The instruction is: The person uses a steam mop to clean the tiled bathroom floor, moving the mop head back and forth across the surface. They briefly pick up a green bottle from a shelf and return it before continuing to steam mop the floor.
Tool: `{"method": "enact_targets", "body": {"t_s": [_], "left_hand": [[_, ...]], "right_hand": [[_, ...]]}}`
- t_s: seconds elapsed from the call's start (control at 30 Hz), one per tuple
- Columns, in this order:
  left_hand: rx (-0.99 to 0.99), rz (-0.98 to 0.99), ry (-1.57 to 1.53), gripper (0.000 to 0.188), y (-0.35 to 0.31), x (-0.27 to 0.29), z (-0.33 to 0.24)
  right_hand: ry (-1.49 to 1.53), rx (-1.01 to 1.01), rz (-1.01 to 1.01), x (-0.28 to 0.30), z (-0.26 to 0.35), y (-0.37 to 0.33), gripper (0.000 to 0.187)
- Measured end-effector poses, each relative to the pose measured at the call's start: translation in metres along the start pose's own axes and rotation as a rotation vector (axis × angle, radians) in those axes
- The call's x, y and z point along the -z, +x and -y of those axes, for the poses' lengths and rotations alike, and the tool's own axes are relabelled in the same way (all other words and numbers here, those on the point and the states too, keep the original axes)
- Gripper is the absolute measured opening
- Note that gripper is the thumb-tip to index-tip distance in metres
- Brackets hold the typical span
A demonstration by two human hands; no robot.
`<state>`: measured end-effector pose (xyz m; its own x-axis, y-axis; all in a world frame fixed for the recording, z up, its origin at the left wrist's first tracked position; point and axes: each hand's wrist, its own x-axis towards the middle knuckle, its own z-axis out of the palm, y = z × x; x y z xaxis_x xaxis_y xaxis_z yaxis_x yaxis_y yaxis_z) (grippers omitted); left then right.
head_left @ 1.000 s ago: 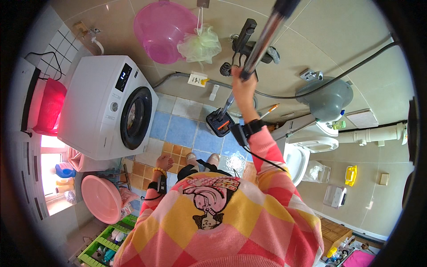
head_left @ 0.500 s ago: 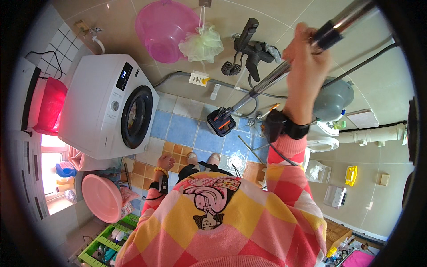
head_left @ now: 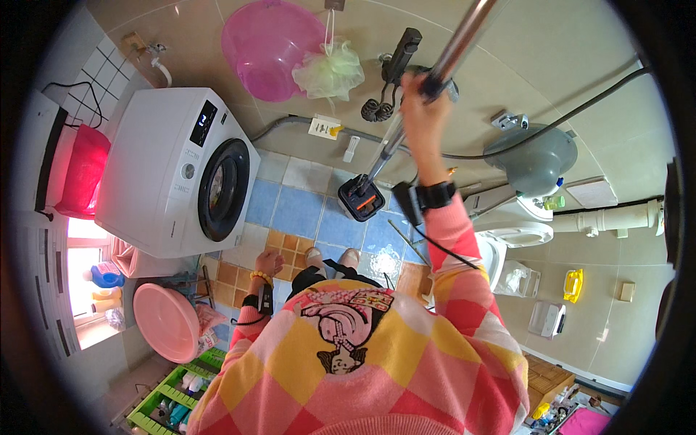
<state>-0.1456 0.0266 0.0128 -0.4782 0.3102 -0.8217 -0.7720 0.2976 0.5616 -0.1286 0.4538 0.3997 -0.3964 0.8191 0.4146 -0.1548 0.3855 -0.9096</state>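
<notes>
My right hand (head_left: 426, 127) is closed around the metal pole of a mop (head_left: 460, 45), just below a dark collar on it. The pole slants from the upper right down to the floor. Its lower end goes into a small square bucket (head_left: 362, 199) with a black top, an orange strip and pale sides, which stands on blue tiles; the mop's head is hidden inside it. Low at my side hangs my left hand (head_left: 269, 262), fingers loosely apart and nothing in them, with a beaded bracelet at the wrist.
A white washing machine (head_left: 170, 174) stands at left, above a pink basin (head_left: 165, 322). On the far wall hang a magenta basin (head_left: 272, 51), a bath puff (head_left: 328, 70) and a black shower mixer (head_left: 400, 58). A grey basin (head_left: 533, 163) hangs near the toilet (head_left: 518, 233) at right.
My right hand has swung left with the mop pole, which now leans less to the right. The bucket and my left hand have barely moved.
</notes>
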Motion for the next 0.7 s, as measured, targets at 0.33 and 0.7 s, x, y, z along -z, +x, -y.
{"method": "enact_targets", "body": {"t_s": [0.33,0.7], "left_hand": [[0.022,-0.007,-0.055,0.019,0.001,-0.006,0.002],[-0.004,0.005,-0.013,0.021,-0.002,-0.002,-0.005]], "right_hand": [[-0.042,0.013,-0.034,0.023,0.021,-0.013,0.022],[-0.092,-0.059,0.064,0.004,-0.061,-0.038,0.023]]}}
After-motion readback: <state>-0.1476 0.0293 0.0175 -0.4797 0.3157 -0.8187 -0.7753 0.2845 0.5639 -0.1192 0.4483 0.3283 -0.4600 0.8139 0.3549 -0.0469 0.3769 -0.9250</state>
